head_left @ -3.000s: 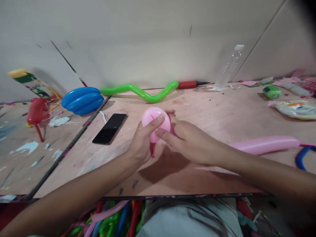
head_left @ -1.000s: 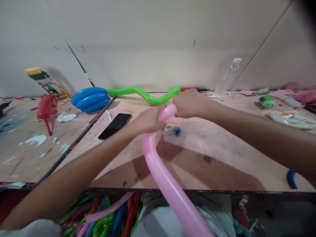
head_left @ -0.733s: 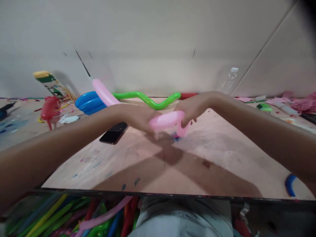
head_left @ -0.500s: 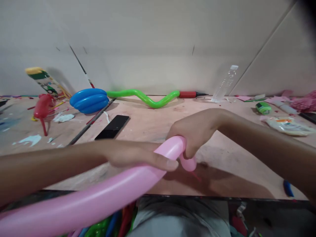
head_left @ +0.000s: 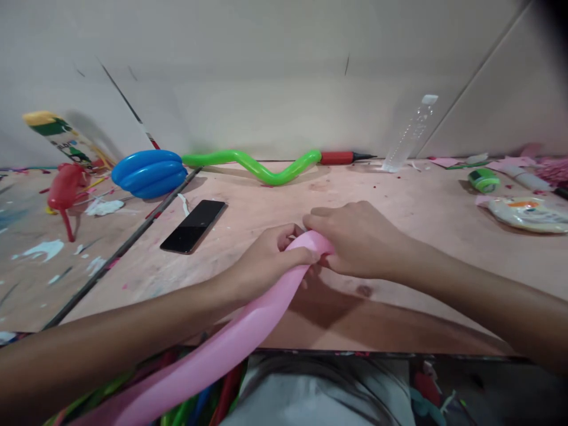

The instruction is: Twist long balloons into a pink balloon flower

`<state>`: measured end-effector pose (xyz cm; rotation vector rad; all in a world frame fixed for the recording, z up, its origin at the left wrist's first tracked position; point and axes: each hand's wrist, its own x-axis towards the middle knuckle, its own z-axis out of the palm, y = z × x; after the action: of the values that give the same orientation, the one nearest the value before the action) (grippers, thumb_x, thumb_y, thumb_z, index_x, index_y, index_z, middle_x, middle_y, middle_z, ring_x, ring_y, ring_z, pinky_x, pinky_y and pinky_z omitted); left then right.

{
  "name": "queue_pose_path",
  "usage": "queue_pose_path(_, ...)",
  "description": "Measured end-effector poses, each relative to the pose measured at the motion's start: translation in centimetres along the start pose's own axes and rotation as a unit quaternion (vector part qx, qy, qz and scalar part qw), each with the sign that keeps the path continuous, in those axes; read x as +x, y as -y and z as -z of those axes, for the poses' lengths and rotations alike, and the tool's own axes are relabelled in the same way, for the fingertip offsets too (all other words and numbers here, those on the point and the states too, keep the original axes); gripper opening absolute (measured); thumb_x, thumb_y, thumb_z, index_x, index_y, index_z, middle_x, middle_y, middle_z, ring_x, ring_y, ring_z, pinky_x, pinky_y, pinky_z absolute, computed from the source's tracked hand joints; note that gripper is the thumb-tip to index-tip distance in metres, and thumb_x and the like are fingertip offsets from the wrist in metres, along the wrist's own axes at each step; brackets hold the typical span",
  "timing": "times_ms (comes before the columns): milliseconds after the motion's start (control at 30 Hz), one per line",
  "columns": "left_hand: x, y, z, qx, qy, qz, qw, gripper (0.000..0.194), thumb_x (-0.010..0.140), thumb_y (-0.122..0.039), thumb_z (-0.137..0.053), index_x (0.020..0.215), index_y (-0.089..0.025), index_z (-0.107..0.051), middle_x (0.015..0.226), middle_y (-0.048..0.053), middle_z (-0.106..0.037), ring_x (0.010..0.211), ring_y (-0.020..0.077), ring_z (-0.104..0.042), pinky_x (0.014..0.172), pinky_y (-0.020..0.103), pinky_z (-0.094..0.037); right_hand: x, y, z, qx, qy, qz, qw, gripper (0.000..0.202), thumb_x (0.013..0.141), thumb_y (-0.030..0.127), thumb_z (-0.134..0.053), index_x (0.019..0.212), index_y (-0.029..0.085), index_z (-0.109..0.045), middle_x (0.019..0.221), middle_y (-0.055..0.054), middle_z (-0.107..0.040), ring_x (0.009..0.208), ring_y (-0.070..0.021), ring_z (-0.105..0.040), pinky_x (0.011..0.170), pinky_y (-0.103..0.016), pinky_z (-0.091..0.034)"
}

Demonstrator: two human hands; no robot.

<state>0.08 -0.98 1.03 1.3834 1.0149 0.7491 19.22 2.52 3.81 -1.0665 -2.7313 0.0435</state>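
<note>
A long pink balloon (head_left: 261,319) runs from the lower left up to both hands over the table. My left hand (head_left: 273,257) is wrapped round it near its upper end, thumb on top. Close beside, touching or nearly so, my right hand (head_left: 355,236) has its fingers closed on the balloon's bent end, which is mostly hidden under them. A black phone (head_left: 194,226) lies on the table (head_left: 177,284) to the left of my hands.
Along the wall are a blue balloon bundle (head_left: 151,173), a wavy green balloon (head_left: 275,176), a red pump (head_left: 337,158) and a clear bottle (head_left: 408,136). A red balloon shape (head_left: 66,186) stands left. Green tape (head_left: 483,180) and a packet (head_left: 528,214) lie right.
Both hands have come closer together, my left hand turning upward round the pink balloon. The small pink end that hung below my right hand is now hidden. The view has shifted slightly.
</note>
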Motion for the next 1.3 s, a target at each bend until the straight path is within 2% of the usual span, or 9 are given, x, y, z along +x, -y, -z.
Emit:
queue_pose_path(167, -2.3, 1.9, -0.6, -0.018, -0.105, -0.033, 0.994, 0.012, 0.082, -0.028, -0.063, 0.086, -0.017, -0.064, 0.071, -0.002, -0.065, 0.065, 0.0111, -0.057, 0.062, 0.023, -0.039, -1.4, -0.6, -0.3, 0.288, 0.011, -0.020, 0.957, 0.014, 0.082, 0.030, -0.069, 0.093, 0.020, -0.071, 0.082, 0.001, -0.070, 0.069, -0.0133, -0.058, 0.060, -0.026, -0.038)
queue_pose_path(333, -2.5, 3.6, -0.8, -0.066, -0.116, -0.011, 0.991, 0.022, 0.083, -0.038, -0.063, 0.089, -0.017, -0.061, 0.072, -0.002, -0.065, 0.063, 0.0121, -0.055, 0.056, 0.023, -0.037, -2.4, -0.9, -1.4, 0.440, -0.051, -0.105, 0.891, 0.027, 0.096, 0.044, -0.057, 0.091, 0.020, -0.069, 0.079, 0.001, -0.065, 0.062, -0.0120, -0.056, 0.052, -0.024, -0.040)
queue_pose_path(500, -0.9, 3.1, -0.9, -0.089, -0.127, -0.045, 0.987, 0.016, 0.081, -0.029, -0.062, 0.090, -0.017, -0.060, 0.081, -0.001, -0.066, 0.073, 0.0132, -0.058, 0.065, 0.023, -0.043, -2.6, -1.7, -1.5, 0.377, -0.037, -0.075, 0.922, 0.026, 0.092, 0.045, -0.066, 0.105, 0.022, -0.070, 0.093, -0.001, -0.071, 0.074, -0.0160, -0.064, 0.063, -0.027, -0.046)
queue_pose_path(600, 0.2, 2.3, -0.1, -0.105, -0.073, -0.049, 0.991, 0.020, 0.074, -0.028, -0.059, 0.091, -0.017, -0.059, 0.072, -0.001, -0.063, 0.062, 0.0139, -0.054, 0.057, 0.024, -0.038, -2.5, -1.9, -0.6, 0.305, -0.029, -0.055, 0.950, 0.030, 0.095, 0.046, -0.062, 0.110, 0.022, -0.070, 0.093, -0.002, -0.072, 0.078, -0.0177, -0.064, 0.068, -0.029, -0.045)
queue_pose_path(767, 1.5, 1.2, 0.6, 0.048, -0.017, -0.092, 0.994, 0.015, 0.076, -0.025, -0.066, 0.089, -0.017, -0.064, 0.083, -0.002, -0.061, 0.077, 0.0151, -0.054, 0.069, 0.025, -0.040, -2.2, -1.1, 0.3, 0.145, -0.031, -0.103, 0.984, 0.034, 0.096, 0.051, -0.055, 0.102, 0.020, -0.070, 0.088, -0.004, -0.072, 0.075, -0.0203, -0.061, 0.066, -0.031, -0.041)
queue_pose_path(933, 1.7, 1.5, 0.4, 0.066, -0.076, -0.090, 0.991, 0.013, 0.084, -0.027, -0.059, 0.089, -0.017, -0.065, 0.084, 0.000, -0.064, 0.081, 0.0182, -0.056, 0.079, 0.029, -0.044, -2.0, -0.6, -0.7, 0.203, -0.056, -0.073, 0.975, 0.043, 0.106, 0.036, -0.032, 0.123, 0.021, -0.069, 0.114, -0.008, -0.074, 0.097, -0.0237, -0.066, 0.085, -0.037, -0.047)
queue_pose_path(1067, 1.9, 2.4, 0.6, 0.000, -0.105, -0.058, 0.993, 0.010, 0.082, -0.024, -0.055, 0.080, -0.017, -0.061, 0.077, 0.000, -0.061, 0.079, 0.0189, -0.056, 0.077, 0.030, -0.045, -2.3, -0.6, -1.6, 0.291, -0.020, 0.001, 0.956, 0.049, 0.106, 0.037, -0.035, 0.152, 0.028, -0.047, 0.142, -0.008, -0.062, 0.117, -0.0240, -0.062, 0.099, -0.040, -0.046)
queue_pose_path(1200, 1.9, 2.9, 0.4, -0.096, -0.116, -0.048, 0.987, 0.004, 0.071, -0.019, -0.057, 0.074, -0.017, -0.058, 0.076, 0.000, -0.058, 0.075, 0.0162, -0.052, 0.071, 0.028, -0.046, -2.3, -0.3, -2.7, 0.362, 0.025, 0.018, 0.932, 0.060, 0.103, 0.047, -0.050, 0.158, 0.031, -0.035, 0.122, -0.005, -0.072, 0.094, -0.0188, -0.066, 0.086, -0.033, -0.050)
queue_pose_path(1300, 1.6, 3.2, -0.1, -0.179, -0.111, -0.009, 0.978, 0.016, 0.063, -0.019, -0.059, 0.078, -0.017, -0.059, 0.076, 0.000, -0.059, 0.072, 0.0158, -0.054, 0.070, 0.028, -0.049, -2.2, -0.5, -3.9, 0.293, 0.012, 0.001, 0.956, 0.064, 0.099, 0.053, -0.054, 0.157, 0.031, -0.037, 0.098, -0.002, -0.074, 0.077, -0.0177, -0.064, 0.074, -0.031, -0.047)
